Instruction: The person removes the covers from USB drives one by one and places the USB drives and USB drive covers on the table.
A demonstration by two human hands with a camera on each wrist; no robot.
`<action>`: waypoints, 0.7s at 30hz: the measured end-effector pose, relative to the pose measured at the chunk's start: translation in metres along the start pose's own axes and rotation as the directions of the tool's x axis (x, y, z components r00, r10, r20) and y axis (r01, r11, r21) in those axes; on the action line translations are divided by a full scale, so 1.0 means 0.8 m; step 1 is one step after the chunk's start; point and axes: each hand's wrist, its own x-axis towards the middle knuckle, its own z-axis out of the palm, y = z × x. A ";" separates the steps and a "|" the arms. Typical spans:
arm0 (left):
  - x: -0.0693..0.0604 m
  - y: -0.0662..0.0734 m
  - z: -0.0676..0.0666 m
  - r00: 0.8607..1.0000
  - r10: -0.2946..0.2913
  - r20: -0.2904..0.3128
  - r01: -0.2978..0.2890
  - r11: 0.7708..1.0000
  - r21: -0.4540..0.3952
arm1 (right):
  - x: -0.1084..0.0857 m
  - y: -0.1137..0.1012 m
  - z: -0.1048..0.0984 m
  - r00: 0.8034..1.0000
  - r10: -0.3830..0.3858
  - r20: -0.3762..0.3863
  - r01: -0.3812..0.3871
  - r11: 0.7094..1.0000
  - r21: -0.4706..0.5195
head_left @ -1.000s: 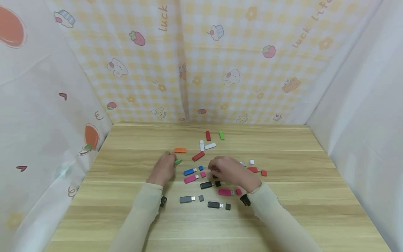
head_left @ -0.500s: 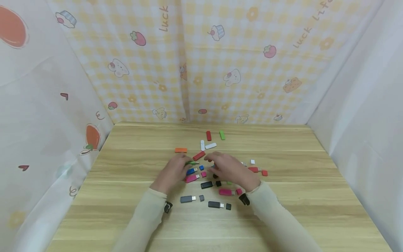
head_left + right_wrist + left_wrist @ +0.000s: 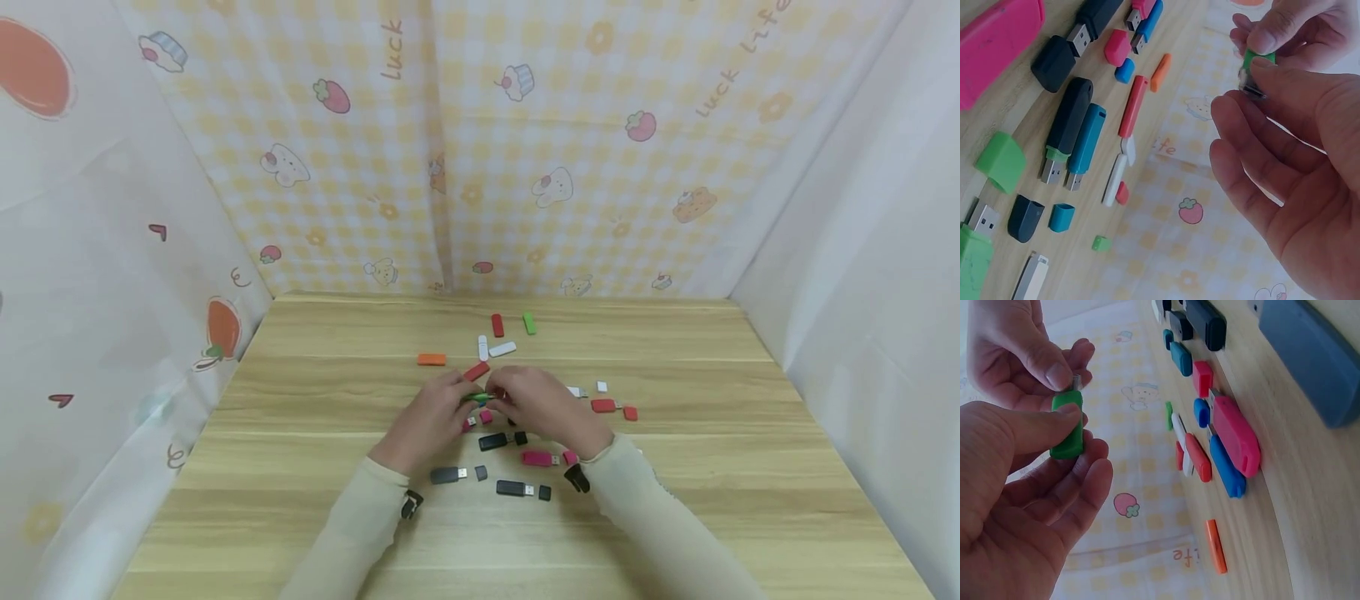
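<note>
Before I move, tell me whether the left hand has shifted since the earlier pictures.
Yes: in the head view, the left hand went right relative to the orange stick.

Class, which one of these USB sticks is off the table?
The green USB stick pinched in the left hand, its metal plug toward the right hand. The other visible sticks, some also green, lie on the table.

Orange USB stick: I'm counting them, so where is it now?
In the head view, the orange USB stick lies left of centre on the table, left of the nearest red stick and just beyond the left hand.
</note>
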 end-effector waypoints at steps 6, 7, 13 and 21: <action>-0.002 0.007 0.001 1.000 0.014 -0.010 -0.013 0.999 0.031 | 0.000 0.001 0.001 1.000 -0.023 -0.011 0.022 1.000 -0.012; -0.002 0.007 0.001 1.000 0.014 -0.013 -0.013 0.999 0.034 | 0.000 0.001 0.001 1.000 -0.025 -0.012 0.025 1.000 -0.015; -0.003 0.009 -0.001 0.999 0.016 -0.029 -0.014 0.999 0.045 | -0.001 0.000 0.001 0.998 -0.048 -0.032 0.047 0.998 -0.038; -0.007 0.007 0.000 0.999 -0.029 -0.027 0.029 0.999 0.030 | -0.002 0.002 0.002 0.996 -0.074 -0.050 0.072 0.996 -0.049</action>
